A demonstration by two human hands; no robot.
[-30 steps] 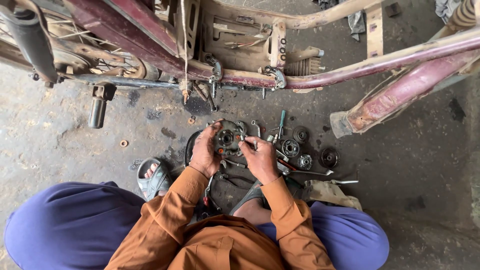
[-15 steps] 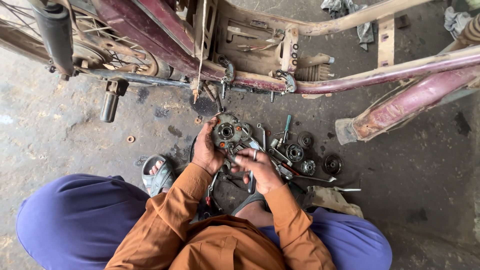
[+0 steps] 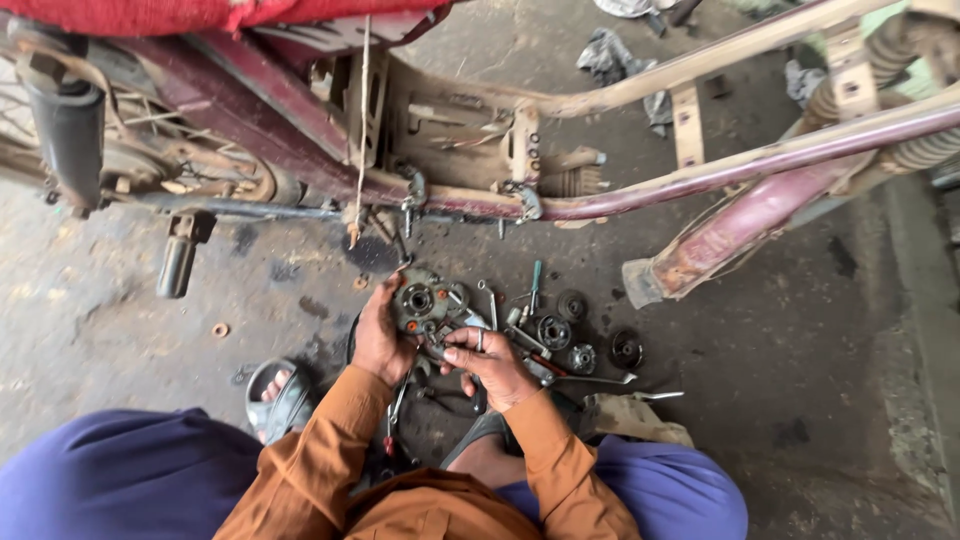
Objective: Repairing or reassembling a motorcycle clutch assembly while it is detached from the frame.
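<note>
Since half a second ago my head has tipped up, so the red seat now edges the top of the view, while both hands have stayed on the engine part

My left hand [image 3: 380, 340] is curled round the near-left edge of the engine part [image 3: 425, 305], fingers bent and gripping it. My right hand [image 3: 490, 362] lies just below and right of the part, fingers half bent, fingertips pressed to its lower right edge; whether it pinches anything small I cannot tell. A ring sits on one finger

The part is a greasy, roundish metal casing resting on the floor [image 3: 120, 340] in front of my knees, flat face up, with a round bearing seat near the middle. Its longer side runs from my left hand up and to the right, toward the frame

Just right of it lie a screwdriver [image 3: 535, 285] with a green handle, pointing away from me, and three small round gears [image 3: 553, 331] near one another. A thin rod [image 3: 600, 379] lies further right, beside a dirty rag [image 3: 635, 415]

My sandal [image 3: 275, 400] shows to the left of my left sleeve. Beyond the part, the maroon frame [image 3: 700, 175] of a motorcycle crosses the view, and a footpeg [image 3: 178, 262] hangs down at far left
</note>
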